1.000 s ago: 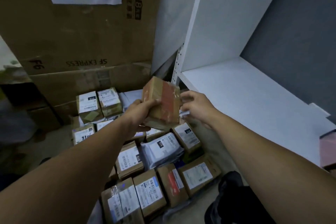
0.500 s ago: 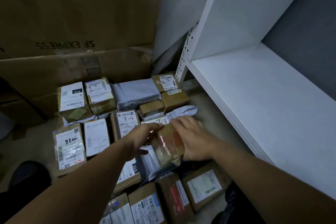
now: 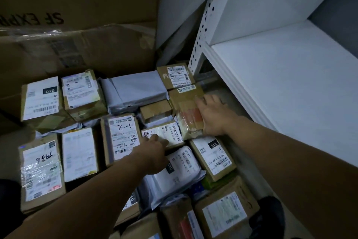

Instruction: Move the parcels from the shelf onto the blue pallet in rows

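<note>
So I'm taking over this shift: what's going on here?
A person is arranging parcels in rows beside the white shelf. The right hand presses a brown parcel with red tape down among them; the left hand rests on the white-labelled parcel beside it.

Rows of labelled parcels (image 3: 79,153) lying side by side, right hand (image 3: 212,117) laid flat against a tape-wrapped brown parcel (image 3: 188,120), left hand (image 3: 153,148) touching the white-labelled parcel (image 3: 166,132) just beside it, white shelf (image 3: 290,87) at right, big cardboard cartons (image 3: 77,31) behind.
</note>
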